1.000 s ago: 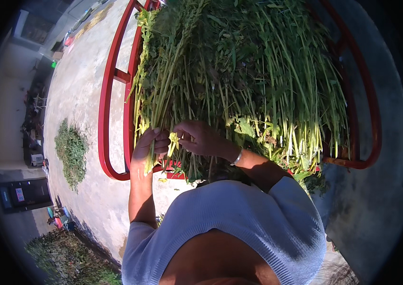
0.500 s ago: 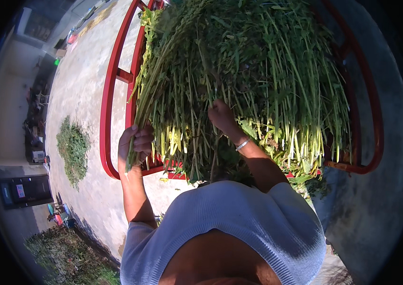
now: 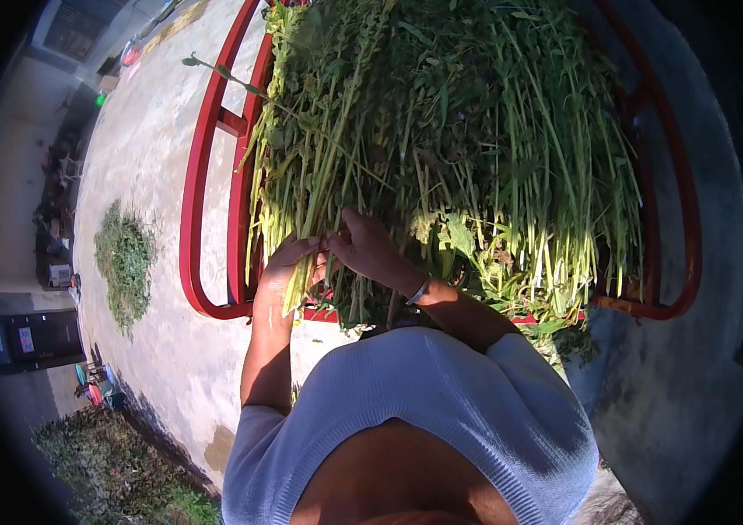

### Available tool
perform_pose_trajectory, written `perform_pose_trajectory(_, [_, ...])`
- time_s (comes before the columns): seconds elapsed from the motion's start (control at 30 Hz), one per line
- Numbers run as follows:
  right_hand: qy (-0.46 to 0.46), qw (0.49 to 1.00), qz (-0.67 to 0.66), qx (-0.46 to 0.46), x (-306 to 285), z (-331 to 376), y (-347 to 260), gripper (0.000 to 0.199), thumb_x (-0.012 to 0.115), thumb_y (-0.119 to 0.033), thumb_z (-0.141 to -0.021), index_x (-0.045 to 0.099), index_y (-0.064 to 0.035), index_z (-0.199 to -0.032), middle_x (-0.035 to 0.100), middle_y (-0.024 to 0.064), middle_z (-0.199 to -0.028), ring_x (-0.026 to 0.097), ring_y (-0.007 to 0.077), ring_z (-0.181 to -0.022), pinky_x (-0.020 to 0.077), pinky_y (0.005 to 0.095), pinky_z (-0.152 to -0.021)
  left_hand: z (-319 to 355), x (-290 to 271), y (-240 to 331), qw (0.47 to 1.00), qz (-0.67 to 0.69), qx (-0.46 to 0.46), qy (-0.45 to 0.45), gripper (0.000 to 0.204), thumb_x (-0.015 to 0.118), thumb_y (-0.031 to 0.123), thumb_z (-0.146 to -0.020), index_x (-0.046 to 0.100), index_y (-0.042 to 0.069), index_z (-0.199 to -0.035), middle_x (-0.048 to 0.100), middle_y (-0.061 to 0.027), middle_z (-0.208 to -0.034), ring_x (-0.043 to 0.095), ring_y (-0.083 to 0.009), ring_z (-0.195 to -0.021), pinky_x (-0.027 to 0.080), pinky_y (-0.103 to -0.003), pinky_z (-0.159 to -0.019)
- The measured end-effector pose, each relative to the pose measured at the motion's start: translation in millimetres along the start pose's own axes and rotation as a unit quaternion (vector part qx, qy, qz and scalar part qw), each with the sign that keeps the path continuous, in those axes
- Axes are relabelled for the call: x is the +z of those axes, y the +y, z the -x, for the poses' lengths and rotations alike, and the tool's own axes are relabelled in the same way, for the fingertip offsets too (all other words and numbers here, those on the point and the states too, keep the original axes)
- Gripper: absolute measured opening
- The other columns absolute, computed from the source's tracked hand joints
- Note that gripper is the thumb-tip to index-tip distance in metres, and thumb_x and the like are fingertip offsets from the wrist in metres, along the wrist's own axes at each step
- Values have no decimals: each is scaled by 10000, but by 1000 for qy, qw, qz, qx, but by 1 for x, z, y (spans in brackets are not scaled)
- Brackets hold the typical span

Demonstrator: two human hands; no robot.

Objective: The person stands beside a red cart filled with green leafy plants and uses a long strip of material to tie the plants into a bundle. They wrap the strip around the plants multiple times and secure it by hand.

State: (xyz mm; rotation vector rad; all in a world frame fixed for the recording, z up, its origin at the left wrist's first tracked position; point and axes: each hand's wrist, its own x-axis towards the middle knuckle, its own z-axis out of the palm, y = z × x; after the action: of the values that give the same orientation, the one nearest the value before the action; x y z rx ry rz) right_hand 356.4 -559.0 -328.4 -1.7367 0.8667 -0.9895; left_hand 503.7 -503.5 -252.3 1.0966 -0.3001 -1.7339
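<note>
My left hand [image 3: 290,262] is wrapped round the lower ends of a bundle of green plant stalks [image 3: 315,197], their cut ends poking out below the fingers. Close against it, my right hand [image 3: 363,245] is closed with its fingertips at the same bundle, gripping stalks there; how many is hidden. Under both hands spreads a thick pile of leafy cut stalks [image 3: 538,149], lying lengthwise with the pale ends toward me. One thin stalk [image 3: 253,90] with small buds slants out over the left rail.
Red metal rails [image 3: 196,192] frame the pile's left and right sides. On the concrete floor [image 3: 170,350] at left lies a small heap of greenery [image 3: 124,267]. A larger plant heap [image 3: 118,464] is at lower left. Along the left wall stand boxes and other objects.
My right hand has moved left and nearer to me, from the middle of the pile to my left hand. My left hand has shifted right, and its bundle now stands more upright in view.
</note>
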Motion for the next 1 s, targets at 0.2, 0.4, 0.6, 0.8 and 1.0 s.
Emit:
perform_pose_trajectory(0.2, [-70,993,-96,-9,-5,-2,5,203,617,-164,-817,492,-8,-855,561,125,-642,583,259,-568,456,333,-522,-7,-11,1,993,-121,11,2,272,538,62,-833,496,-21,-1089,601,-99,-865,581,-127,-650,480,-201,-477])
perform_pose_trajectory(0.4, [236,938,236,-95,-29,-43,94,140,601,-138,-773,549,-22,-830,579,123,-649,596,332,-647,474,422,-592,-12,-7,6,997,-25,-25,-73,299,485,-5,-838,434,1,-1132,520,-92,-864,476,-92,-640,414,-173,-468])
perform_pose_trajectory(0.6, [86,982,165,-5,-32,-54,66,146,563,-152,-843,590,-9,-840,560,93,-597,582,237,-574,454,367,-524,-13,-10,9,956,231,-52,-173,221,475,44,-876,422,-24,-1080,397,-37,-773,368,-88,-627,367,-171,-473])
perform_pose_trajectory(0.8, [-13,842,-469,265,-25,-37,-8,197,453,-223,-937,572,-68,-964,582,33,-646,550,122,-536,437,271,-488,-4,32,8,988,81,19,-131,229,489,37,-861,460,-6,-1085,490,-50,-800,437,-78,-604,385,-166,-477])
perform_pose_trajectory(1.0, [-23,830,-484,276,-52,3,-10,292,536,-308,-902,550,-40,-1017,613,49,-865,595,141,-766,484,266,-598,-23,48,-55,862,-488,122,54,475,602,215,-811,432,-72,-1149,550,-180,-1013,563,-268,-884,471,-332,-718])
